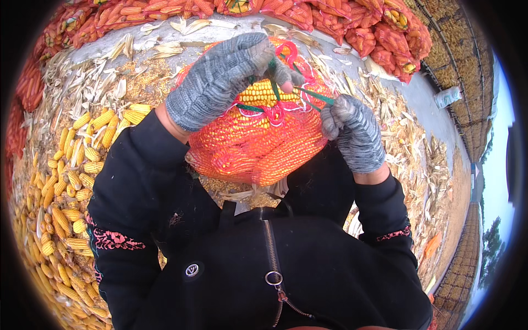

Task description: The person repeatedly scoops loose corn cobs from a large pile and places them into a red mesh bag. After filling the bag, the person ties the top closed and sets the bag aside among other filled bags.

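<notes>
A red mesh bag (258,146) packed with yellow corn cobs stands in front of my body. Its gathered mouth lets some bare cobs (264,93) show through a gap. My left hand (220,80), in a grey knitted glove, is closed over the top of the bag with the fingers pinching a green cord (316,96). A bare fingertip pokes out of that glove. On the bag's right side my right hand (356,132), gloved the same way, is closed on the other end of the cord, which runs taut between both hands. Part of the cord is hidden behind my left fingers.
A heap of loose corn cobs (66,214) spreads along the left. Dry husks (407,148) and scattered kernels litter the ground. Filled red mesh bags (379,38) line the far side. Corn-filled wire cribs (465,66) rise along the right, near a white sack (447,97).
</notes>
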The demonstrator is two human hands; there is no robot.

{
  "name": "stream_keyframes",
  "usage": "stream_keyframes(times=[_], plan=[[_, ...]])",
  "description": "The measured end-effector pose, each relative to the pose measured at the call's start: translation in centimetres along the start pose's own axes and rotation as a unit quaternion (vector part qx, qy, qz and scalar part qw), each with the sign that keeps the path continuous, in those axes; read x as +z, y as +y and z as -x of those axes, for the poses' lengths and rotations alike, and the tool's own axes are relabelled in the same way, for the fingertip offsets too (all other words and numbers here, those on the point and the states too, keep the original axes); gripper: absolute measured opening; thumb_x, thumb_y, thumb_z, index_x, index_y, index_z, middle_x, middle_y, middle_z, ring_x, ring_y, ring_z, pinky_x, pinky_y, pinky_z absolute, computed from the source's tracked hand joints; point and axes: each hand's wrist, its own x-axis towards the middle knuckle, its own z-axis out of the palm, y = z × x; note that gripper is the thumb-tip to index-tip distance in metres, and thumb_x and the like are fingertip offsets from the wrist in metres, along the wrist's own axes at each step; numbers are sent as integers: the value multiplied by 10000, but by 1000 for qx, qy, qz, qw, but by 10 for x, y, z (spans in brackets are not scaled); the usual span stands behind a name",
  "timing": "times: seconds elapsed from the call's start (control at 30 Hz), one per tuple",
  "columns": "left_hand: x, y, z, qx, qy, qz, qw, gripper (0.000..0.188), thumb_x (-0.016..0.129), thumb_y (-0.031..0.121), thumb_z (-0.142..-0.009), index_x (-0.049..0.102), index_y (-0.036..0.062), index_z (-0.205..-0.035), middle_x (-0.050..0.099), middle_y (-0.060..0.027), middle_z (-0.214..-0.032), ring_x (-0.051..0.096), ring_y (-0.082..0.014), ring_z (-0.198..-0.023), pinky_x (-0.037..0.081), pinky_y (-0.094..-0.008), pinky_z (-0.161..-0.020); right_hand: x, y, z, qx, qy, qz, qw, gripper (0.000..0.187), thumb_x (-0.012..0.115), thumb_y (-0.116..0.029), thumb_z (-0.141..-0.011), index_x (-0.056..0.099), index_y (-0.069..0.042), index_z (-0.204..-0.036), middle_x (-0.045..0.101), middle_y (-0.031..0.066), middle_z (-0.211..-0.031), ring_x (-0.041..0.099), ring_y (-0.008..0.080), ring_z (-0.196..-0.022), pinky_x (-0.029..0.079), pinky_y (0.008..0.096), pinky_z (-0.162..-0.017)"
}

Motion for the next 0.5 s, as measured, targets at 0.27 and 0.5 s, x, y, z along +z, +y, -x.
stream_keyframes(times=[0.27,0.5], plan=[[-8,55,-45,-204,-17,206,957,187,544,324,-913,531,159,-1000,418,0,-584,420,-137,-487,351,-294,-460,26,-108,1,-60,-131,411,900,304,592,-304,-886,626,-33,-752,494,-10,-603,462,79,-573,371,244,-545],[-9,26,3,-106,100,-48,988,304,493,343,-951,420,148,-730,318,63,-535,292,-52,-433,258,-214,-414,-10,-74,-10,49,-128,353,926,346,629,-355,-846,639,-39,-708,545,12,-577,497,76,-555,390,232,-523]])
